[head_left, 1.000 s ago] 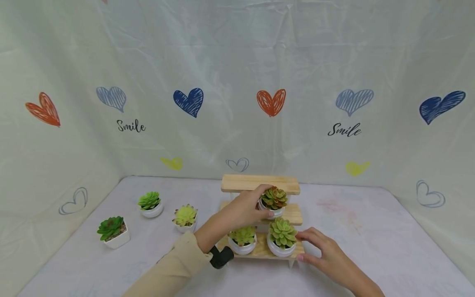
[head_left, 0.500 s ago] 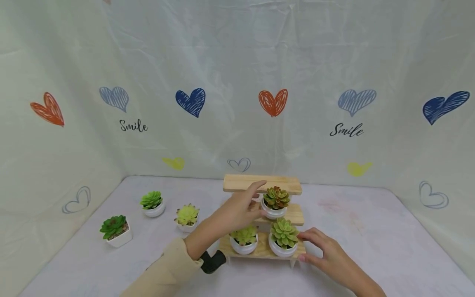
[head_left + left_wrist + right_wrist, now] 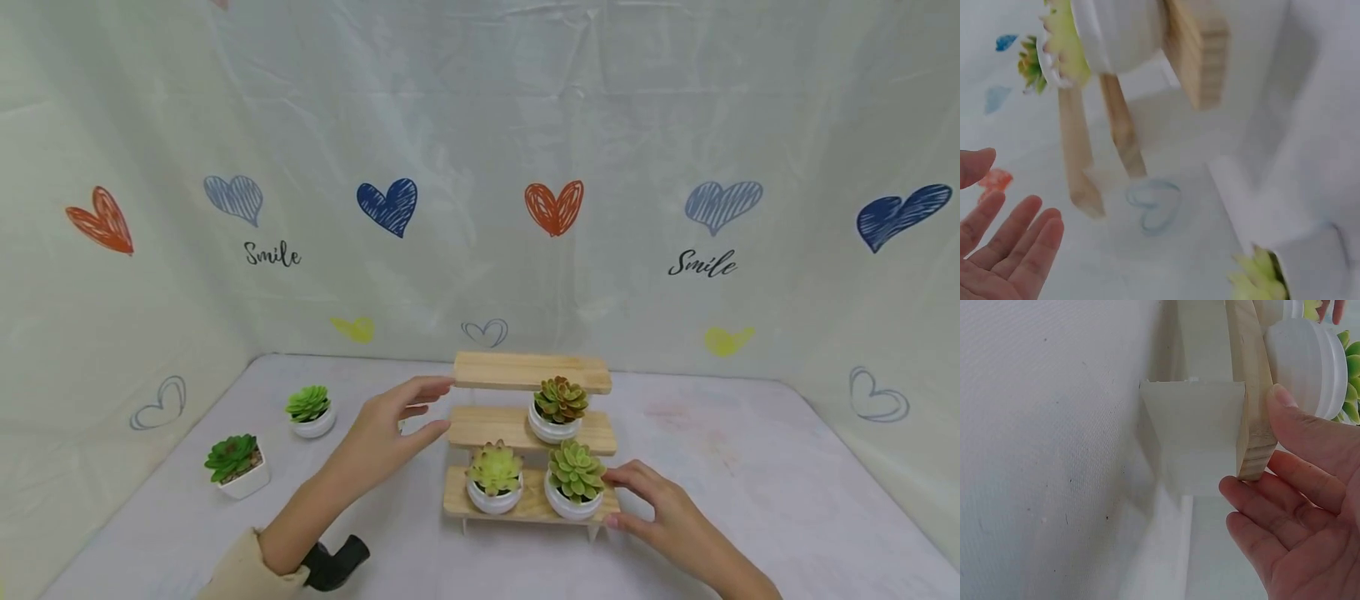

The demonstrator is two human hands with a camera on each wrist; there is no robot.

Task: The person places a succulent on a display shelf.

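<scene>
A three-tier wooden plant stand (image 3: 534, 431) holds several potted succulents. On its middle tier sits a reddish-green succulent (image 3: 561, 400). Two pale green ones, a left succulent (image 3: 495, 468) and a right succulent (image 3: 576, 471), stand in round white pots on the bottom tier. My left hand (image 3: 390, 429) is left of the stand, fingers spread and holding nothing; the left wrist view shows the bare palm. With thumb and fingers, my right hand (image 3: 1300, 506) grips the right end of the bottom plank (image 3: 1254, 434), beside the right pot.
To the left on the table (image 3: 420, 550) are a dark green succulent (image 3: 234, 462) in a square pot and a bright green succulent (image 3: 309, 406) in a round one. A yellow-green succulent (image 3: 1257, 275) shows in the left wrist view. A heart-printed curtain (image 3: 480, 150) encloses the table.
My left hand has let go of the reddish-green succulent on the middle tier and moved left, off the stand. My right hand has stayed at the bottom plank's right end.
</scene>
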